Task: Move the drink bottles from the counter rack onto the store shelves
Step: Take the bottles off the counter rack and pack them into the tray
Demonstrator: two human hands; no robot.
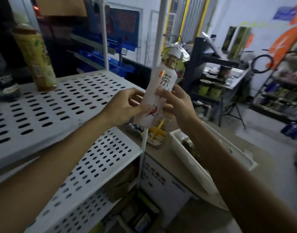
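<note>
A white tea bottle [158, 88] with a white cap, red bird picture and dark characters is held tilted in the air, just right of the white perforated shelf [48, 108]. My left hand [126, 105] grips its lower left side. My right hand [176, 101] wraps its right side. A yellow-green drink bottle [36, 59] stands upright at the back left of that shelf. A lower perforated shelf [100, 165] lies beneath my left forearm.
A white upright post [157, 47] of the shelving runs behind the held bottle. A white tray [194, 158] and a small box with yellow dividers [156, 132] sit on the counter below. Dark racks with goods stand at the right.
</note>
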